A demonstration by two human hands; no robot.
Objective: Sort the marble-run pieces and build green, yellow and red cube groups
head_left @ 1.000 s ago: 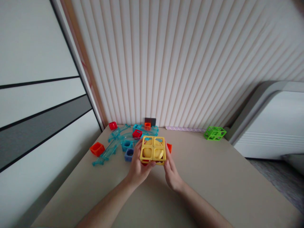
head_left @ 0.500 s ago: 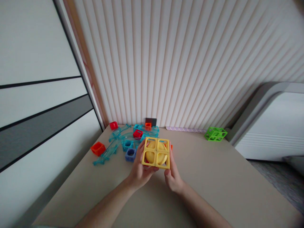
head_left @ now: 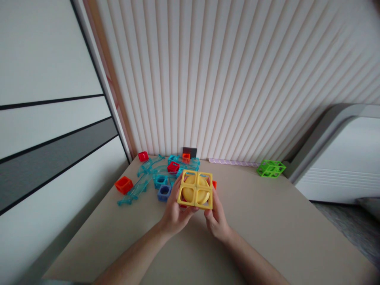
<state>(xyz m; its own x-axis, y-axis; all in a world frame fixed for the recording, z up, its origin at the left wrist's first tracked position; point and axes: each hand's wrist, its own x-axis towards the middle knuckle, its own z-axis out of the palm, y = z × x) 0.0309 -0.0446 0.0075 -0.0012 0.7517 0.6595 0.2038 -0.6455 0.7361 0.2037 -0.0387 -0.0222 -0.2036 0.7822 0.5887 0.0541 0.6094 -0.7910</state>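
A square yellow toy block [head_left: 195, 189] with a four-window frame and a rounded yellow part inside is held up above the table. My left hand [head_left: 175, 213] is closed on its left side, thumb along the lower edge. On the right side my right hand [head_left: 218, 217] grips the same block, with the thumb near its lower right corner. Bits of red and orange show behind and below the block; whether they join it I cannot tell. Just left of my left hand stands a blue-violet cube [head_left: 164, 193] with a round hole.
Clear teal track pieces [head_left: 139, 189] lie at the back left among a teal cube [head_left: 160, 181], red cubes [head_left: 173, 167] and an orange-red cube [head_left: 124, 185]. A green frame block [head_left: 271, 169] sits at the back right of the table [head_left: 267, 221], near a purple strip [head_left: 233, 162].
Both hands keep hold of the yellow block in nearly the same place. The whole view has shifted slightly.
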